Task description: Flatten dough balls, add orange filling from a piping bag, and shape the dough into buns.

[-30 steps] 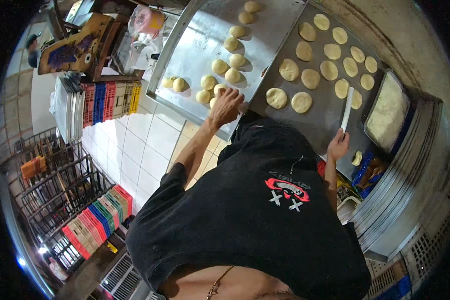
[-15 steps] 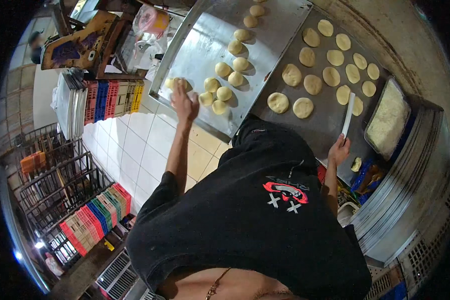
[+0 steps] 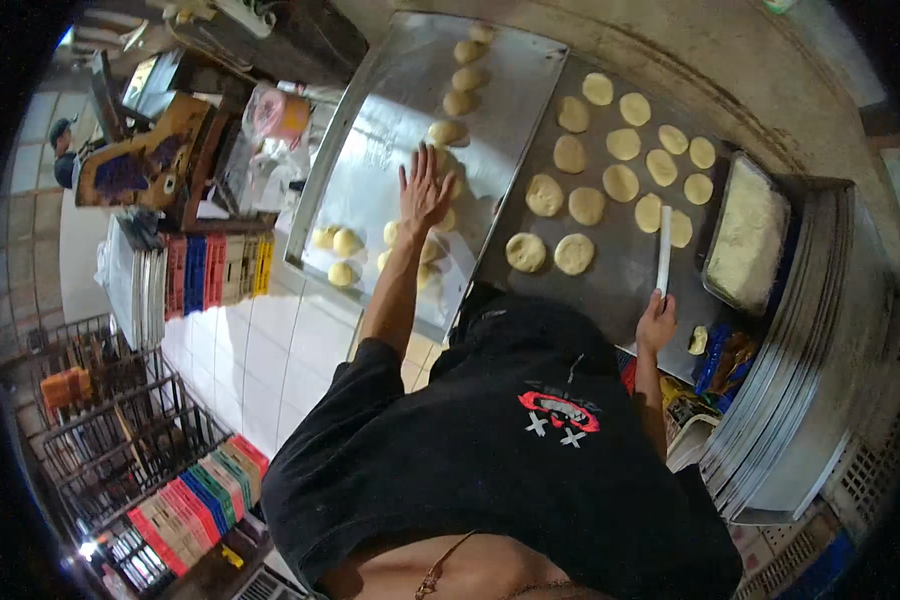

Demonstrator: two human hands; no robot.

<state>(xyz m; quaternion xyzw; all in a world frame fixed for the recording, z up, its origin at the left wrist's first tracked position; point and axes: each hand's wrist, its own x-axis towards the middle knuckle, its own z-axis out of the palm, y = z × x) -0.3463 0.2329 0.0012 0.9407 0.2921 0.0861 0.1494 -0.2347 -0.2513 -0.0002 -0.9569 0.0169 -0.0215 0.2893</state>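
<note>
We see uneven light: glare whitens the shiny tray (image 3: 370,140), the floor tiles (image 3: 270,350) wash out pale, dough balls (image 3: 459,103) cast shadows rightward, and fisheye distortion bends straight edges near black corners.

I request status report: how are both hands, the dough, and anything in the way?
Left hand open over dough balls on shiny tray, contact unclear. Right hand gripping white stick. Flattened dough rounds on dark tray. Left hand partly hides dough balls.

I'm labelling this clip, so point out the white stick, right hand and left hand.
White stick (image 3: 664,250), head view: middle of its length.
Right hand (image 3: 656,322), head view: middle of the hand.
Left hand (image 3: 427,196), head view: back of the hand.
</note>
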